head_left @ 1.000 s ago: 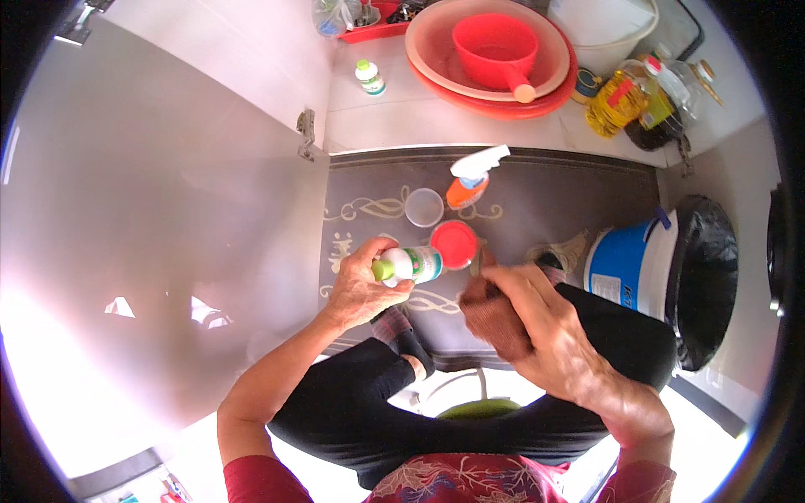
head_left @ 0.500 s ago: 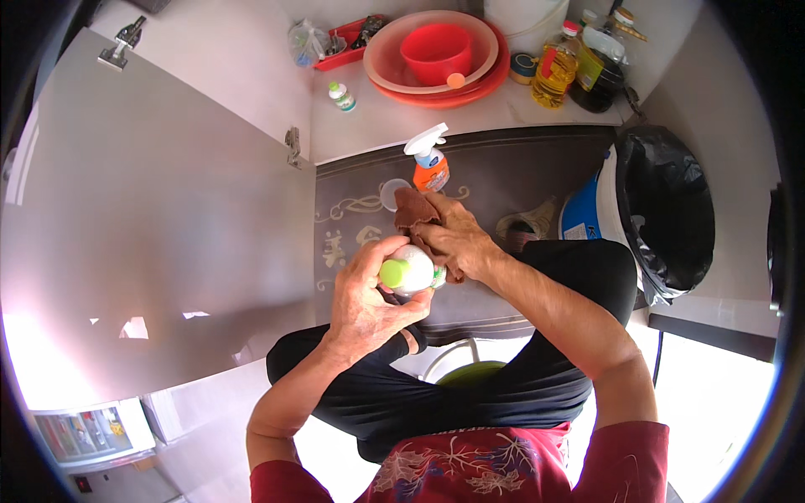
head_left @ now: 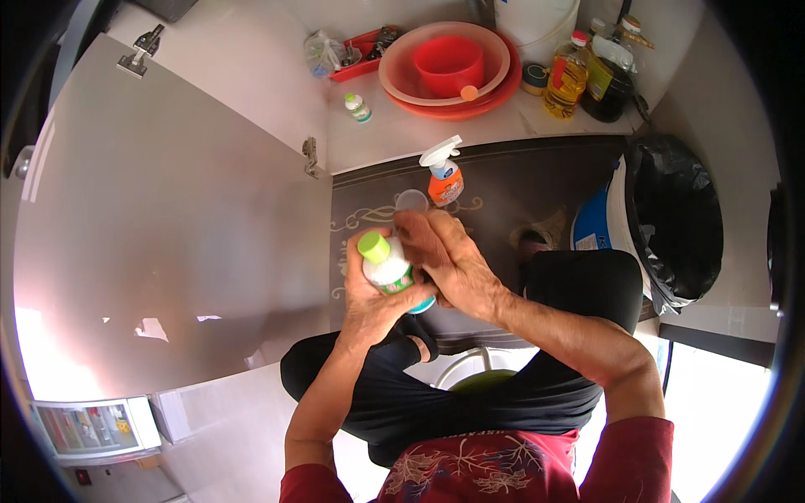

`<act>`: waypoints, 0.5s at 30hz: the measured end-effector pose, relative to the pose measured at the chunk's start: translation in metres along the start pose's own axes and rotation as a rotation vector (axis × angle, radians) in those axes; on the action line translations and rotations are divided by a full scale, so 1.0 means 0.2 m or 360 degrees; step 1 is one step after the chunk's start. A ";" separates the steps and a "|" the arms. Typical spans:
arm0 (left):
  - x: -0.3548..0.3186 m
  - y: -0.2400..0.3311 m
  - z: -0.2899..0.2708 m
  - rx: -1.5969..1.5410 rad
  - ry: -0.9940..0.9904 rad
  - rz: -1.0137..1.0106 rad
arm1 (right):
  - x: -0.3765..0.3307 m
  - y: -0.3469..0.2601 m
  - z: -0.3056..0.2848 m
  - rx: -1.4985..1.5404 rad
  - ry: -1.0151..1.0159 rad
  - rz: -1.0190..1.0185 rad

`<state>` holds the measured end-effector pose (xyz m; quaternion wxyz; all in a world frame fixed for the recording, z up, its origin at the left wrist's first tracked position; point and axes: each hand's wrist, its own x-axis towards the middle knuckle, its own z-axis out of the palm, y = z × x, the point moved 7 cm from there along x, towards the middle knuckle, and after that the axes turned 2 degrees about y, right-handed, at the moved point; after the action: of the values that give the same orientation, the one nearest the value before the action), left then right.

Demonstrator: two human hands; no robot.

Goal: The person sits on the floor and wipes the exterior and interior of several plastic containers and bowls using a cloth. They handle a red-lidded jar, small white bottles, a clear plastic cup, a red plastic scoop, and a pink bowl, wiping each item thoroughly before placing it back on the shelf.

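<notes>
A white bottle with a light green cap (head_left: 387, 267) is gripped in my left hand (head_left: 365, 314), tilted with its cap up and to the left. My right hand (head_left: 470, 281) is closed around a brown cloth (head_left: 418, 237), which lies against the bottle's right side. Part of the bottle's green and blue label shows between my fingers. Just beyond my hands, a clear plastic cup (head_left: 412, 199) sits on the dark mat. Beside it stands an orange spray bottle with a white trigger head (head_left: 446, 183).
On the cabinet floor are a small green-capped bottle (head_left: 358, 108), red basins (head_left: 495, 99), a red scoop (head_left: 449, 63) and an oil bottle (head_left: 567, 80). A lined bin (head_left: 616, 205) stands at right. The open cabinet door (head_left: 184, 226) fills the left.
The bottle has turned so that more of its label shows, and its cap has moved up and left. The cloth has shifted lower along the bottle's side. The view has shifted slightly.
</notes>
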<state>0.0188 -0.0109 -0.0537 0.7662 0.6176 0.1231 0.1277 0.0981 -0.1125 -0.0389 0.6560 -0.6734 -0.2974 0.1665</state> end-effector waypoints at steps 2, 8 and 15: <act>-0.02 0.02 0.01 -0.0022 -0.0049 0.0071 | -0.04 -0.10 0.03 -0.0214 -0.0034 -0.0412; -0.09 0.06 0.08 0.0740 -0.0184 0.0350 | 0.05 -0.01 0.05 0.0202 -0.0332 0.0169; -0.03 0.09 0.08 0.0712 0.0113 0.0234 | 0.10 -0.17 0.05 -0.0183 -0.0228 -0.0276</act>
<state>0.0173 -0.0244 -0.0329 0.5943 0.7743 0.1300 0.1742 0.1018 -0.0940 -0.0019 0.6052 -0.6682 -0.4097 0.1394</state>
